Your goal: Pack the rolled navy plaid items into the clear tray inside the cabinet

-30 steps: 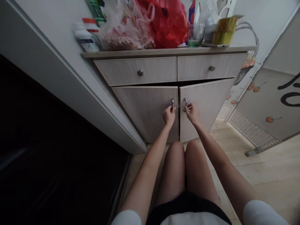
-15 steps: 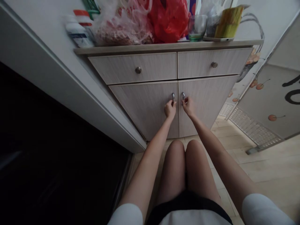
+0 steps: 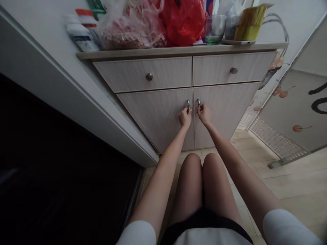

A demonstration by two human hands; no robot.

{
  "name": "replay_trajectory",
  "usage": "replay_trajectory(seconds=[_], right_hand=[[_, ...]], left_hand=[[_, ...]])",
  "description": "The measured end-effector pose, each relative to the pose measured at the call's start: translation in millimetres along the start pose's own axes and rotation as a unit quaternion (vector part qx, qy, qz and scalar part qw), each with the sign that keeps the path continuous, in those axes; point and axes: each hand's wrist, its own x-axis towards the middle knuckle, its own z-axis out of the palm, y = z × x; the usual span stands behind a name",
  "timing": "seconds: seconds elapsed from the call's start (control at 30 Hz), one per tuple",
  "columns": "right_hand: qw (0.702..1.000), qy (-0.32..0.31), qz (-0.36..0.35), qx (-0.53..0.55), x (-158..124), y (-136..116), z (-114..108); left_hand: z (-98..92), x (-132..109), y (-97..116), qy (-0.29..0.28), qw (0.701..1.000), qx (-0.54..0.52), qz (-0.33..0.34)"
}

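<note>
In the middle of the frame, the left hand (image 3: 185, 118) has its fingers closed on the lower end of a curved silver metal handle (image 3: 188, 102), and the right hand (image 3: 204, 114) is clamped likewise on a matching silver metal handle (image 3: 198, 101). They are fixed on the pale wood-grain left door (image 3: 155, 115) and the pale wood-grain right door (image 3: 227, 105), both shut, edge beside edge. Fingers could slip, because only each low end is pinched; a hard jerk could also shake the clear drinking glass with green base (image 3: 215, 30), at upper right. The bent bare knees (image 3: 192, 165) at lower centre stand before the doors — they could block an outward swing. At upper left are white plastic bottles (image 3: 81, 37) and a translucent plastic bag (image 3: 127, 33) — beside it, a glossy red plastic bag (image 3: 184, 25)
</note>
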Motion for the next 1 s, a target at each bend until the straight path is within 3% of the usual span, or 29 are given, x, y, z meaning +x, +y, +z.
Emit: replay_trajectory(seconds=[0.3,0.57,0.67,0.77,0.9,1.0], right_hand=[[0.998,0.008,0.033,0.051,-0.5,-2.0,5.7],[0.992,0.008,0.045,0.116,-2.3,-0.5,2.3],[0.984,0.016,0.023,0.173,-13.4,5.9,-0.5],[0.973,0.013,0.013,0.229,-36.7,16.3,-3.4],[0.961,-0.06,0.025,0.269,-79.8,29.5,-11.4],[0.951,-0.109,0.05,0.286,-105.7,30.7,-24.7]], left_hand=[[5.5,9.0,-10.3,-0.025,0.999,-0.023,0.012],[16.6,-1.2,-27.1,-0.014,0.98,-0.196,0.023],[13.4,-13.7,-34.5,0.012,0.967,-0.253,0.006],[5.1,-35.3,-44.9,0.002,0.959,-0.283,-0.03],[-5.2,-75.9,-60.9,-0.054,0.958,-0.261,-0.108],[-12.1,-99.7,-67.1,-0.085,0.958,-0.241,-0.129]])
